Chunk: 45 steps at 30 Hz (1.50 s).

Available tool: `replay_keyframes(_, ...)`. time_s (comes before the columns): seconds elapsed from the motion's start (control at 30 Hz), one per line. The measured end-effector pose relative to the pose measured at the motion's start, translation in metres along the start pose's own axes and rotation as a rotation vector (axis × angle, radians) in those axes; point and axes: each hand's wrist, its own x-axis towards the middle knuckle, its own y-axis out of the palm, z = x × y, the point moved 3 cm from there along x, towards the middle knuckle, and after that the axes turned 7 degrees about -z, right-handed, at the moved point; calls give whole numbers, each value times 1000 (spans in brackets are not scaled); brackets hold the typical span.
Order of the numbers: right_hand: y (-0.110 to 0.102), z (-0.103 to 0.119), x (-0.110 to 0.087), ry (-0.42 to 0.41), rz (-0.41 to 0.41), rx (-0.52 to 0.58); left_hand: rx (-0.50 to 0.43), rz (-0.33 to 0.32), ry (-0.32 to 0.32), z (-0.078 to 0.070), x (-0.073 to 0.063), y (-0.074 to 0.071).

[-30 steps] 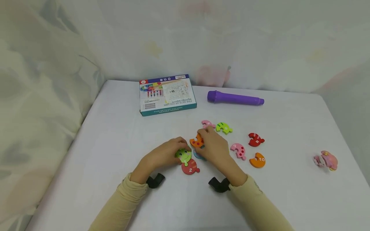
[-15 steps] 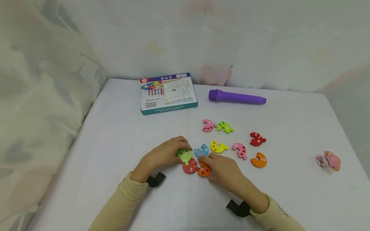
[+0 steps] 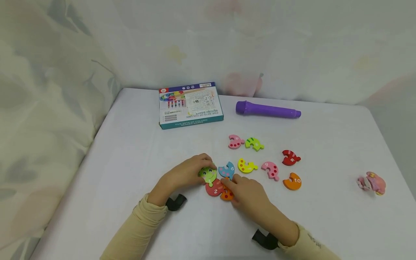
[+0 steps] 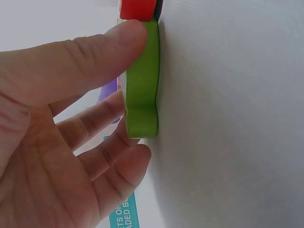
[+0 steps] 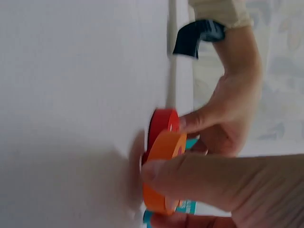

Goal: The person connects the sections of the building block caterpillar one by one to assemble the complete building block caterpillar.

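Observation:
My left hand point(image 3: 185, 174) grips the green smiling-face puzzle piece point(image 3: 208, 175), thumb along its edge in the left wrist view. Joined to that piece is the red puzzle piece point(image 3: 212, 189) numbered 2. My right hand point(image 3: 251, 195) pinches an orange dotted puzzle piece point(image 3: 227, 195) against the red one's right side; fingers cover part of it. In the right wrist view the orange piece point(image 5: 166, 145) looks slightly tilted, and whether it is fully seated I cannot tell. Just above the right fingertips lies the blue puzzle piece point(image 3: 226, 169) numbered 6.
Loose puzzle pieces lie rightward: yellow point(image 3: 246, 166), pink 4 point(image 3: 235, 142), green 5 point(image 3: 255, 143), pink 9 point(image 3: 271, 169), red 8 point(image 3: 289, 159), orange 10 point(image 3: 293, 182). Behind are a box point(image 3: 191, 106) and a purple microphone-shaped toy point(image 3: 269, 110). A pink figurine point(image 3: 373, 183) sits far right.
My right hand has brought the orange dotted piece from above the blue piece down to the red piece's right side, uncovering the yellow piece. The left hand keeps its hold on the green piece.

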Motion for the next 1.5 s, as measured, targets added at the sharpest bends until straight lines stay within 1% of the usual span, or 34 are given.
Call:
replay_keyframes(0.2,-1,11,1,26,3,-68,13,-5,-7,2,0,0)
replay_keyframes(0.37,2,15,4,45,45,-105,-2,-5,-4,2,0,0)
replay_keyframes(0.43,4,14,3,52,52,-99,-7,-1,-1,2,0,1)
replay_keyframes(0.5,5,11,1,64,47,-68,-5,0,1,2,0,1)
replay_keyframes(0.57,4,6,-2,89,23,-16,-4,2,3,2,1,2)
replay_keyframes(0.63,2,-2,-6,134,-12,37,-4,3,6,1,1,2)
replay_keyframes(0.73,-4,-17,-12,218,-86,99,-1,4,8,0,1,1)
replay_keyframes(0.83,-10,-31,-17,285,-161,131,0,9,1,-1,0,1)
replay_keyframes(0.93,-15,-41,-21,309,-219,148,4,10,0,-1,0,1)
replay_keyframes(1.07,-20,-52,-21,325,-264,173,1,5,12,0,-1,1)
replay_keyframes(1.2,-27,-59,-9,313,-306,183,-1,5,9,1,0,1)
replay_keyframes(1.33,-36,-65,18,258,-324,142,-4,0,9,2,0,1)
replay_keyframes(1.4,-40,-67,36,217,-306,105,-9,-2,15,2,0,2)
replay_keyframes(1.5,-41,-69,63,152,-229,34,-18,-4,27,3,0,3)
